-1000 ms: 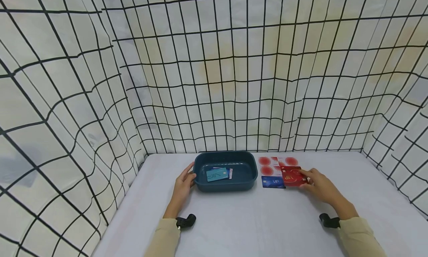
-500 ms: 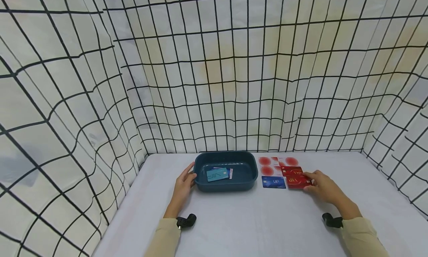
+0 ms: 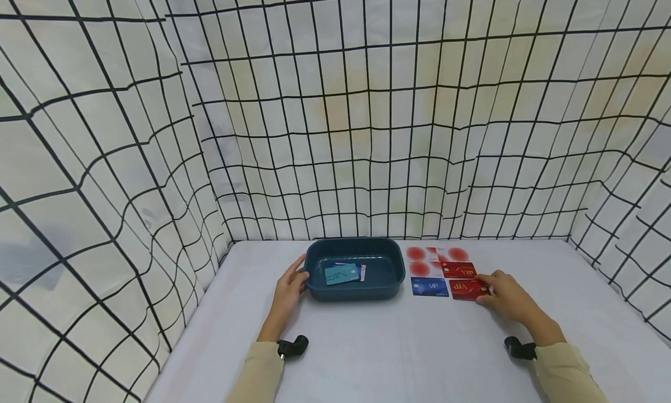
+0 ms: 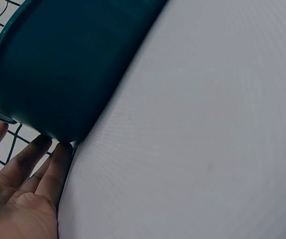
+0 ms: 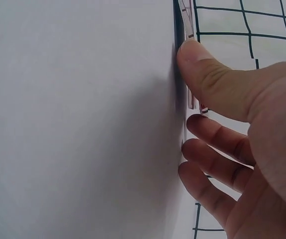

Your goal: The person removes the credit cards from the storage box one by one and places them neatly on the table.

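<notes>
Near the right edge of the group of cards, my right hand (image 3: 507, 298) pinches a red VIP card (image 3: 465, 289) by its right end, with the card at the tabletop. In the right wrist view, the thumb (image 5: 197, 59) is at the thin edge of the cards, with the other fingers below it. My left hand (image 3: 287, 286) touches the left end of a dark blue plastic tub (image 3: 356, 294), fingers extended along its wall in the left wrist view. Inside the tub lie a light blue VIP card (image 3: 341, 274) and other cards, mostly covered by it.
Beside the tub, a blue VIP card (image 3: 430, 286), another red VIP card (image 3: 459, 269) and white cards with red circles (image 3: 419, 268) lie in two columns. A white cloth covers the table (image 3: 377, 350). Black netting over white sheeting (image 3: 346, 123) encloses the back and sides.
My right hand has drawn the red card toward me and slightly right, uncovering the red card behind it and setting it beside the blue one. My left hand stays at the tub.
</notes>
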`<state>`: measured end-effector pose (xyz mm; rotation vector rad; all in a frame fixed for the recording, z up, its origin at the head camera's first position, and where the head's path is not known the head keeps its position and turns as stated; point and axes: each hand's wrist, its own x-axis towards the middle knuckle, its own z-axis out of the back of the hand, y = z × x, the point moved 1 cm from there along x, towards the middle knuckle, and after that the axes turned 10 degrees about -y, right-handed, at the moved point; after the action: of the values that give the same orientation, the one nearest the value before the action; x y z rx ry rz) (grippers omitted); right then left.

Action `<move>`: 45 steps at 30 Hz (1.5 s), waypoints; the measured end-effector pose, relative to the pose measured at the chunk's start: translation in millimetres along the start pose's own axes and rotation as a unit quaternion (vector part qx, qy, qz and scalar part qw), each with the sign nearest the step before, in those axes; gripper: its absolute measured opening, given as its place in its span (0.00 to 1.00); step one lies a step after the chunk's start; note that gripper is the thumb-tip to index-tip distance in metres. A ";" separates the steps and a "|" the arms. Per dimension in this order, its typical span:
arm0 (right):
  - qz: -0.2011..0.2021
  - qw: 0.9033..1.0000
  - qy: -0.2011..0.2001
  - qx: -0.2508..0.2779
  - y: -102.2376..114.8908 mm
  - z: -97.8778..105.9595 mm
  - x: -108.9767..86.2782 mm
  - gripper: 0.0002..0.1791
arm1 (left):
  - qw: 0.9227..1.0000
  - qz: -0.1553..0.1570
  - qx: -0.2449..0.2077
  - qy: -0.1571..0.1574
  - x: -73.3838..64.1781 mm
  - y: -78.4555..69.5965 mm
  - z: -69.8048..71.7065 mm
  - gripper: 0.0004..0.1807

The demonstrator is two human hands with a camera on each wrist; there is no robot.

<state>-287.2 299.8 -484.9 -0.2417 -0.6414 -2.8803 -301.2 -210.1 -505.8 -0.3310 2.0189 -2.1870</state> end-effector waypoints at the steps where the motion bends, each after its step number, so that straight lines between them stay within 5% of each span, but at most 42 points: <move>1: 0.001 1.000 -0.002 -0.002 0.5 -0.2 -0.2 0.39 | 1.000 0.000 0.002 -0.002 0.1 0.2 0.0 0.28; 18: -0.001 1.000 -0.006 -0.012 0.2 -5.9 0.4 0.37 | 1.000 -0.001 0.014 -0.009 0.7 1.0 -1.0 0.27; 31: 0.012 1.000 -0.018 -0.012 2.4 -8.4 1.4 0.27 | 1.000 0.005 0.008 -0.007 0.0 -0.2 -0.9 0.27; 45: -0.019 1.000 -0.011 -0.018 6.2 -9.9 4.3 0.26 | 1.000 0.003 0.003 -0.006 2.0 2.0 -0.9 0.27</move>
<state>-291.3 289.5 -490.4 -0.2704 -0.6041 -2.9309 -303.5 -210.0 -507.7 -0.3361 2.0027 -2.1818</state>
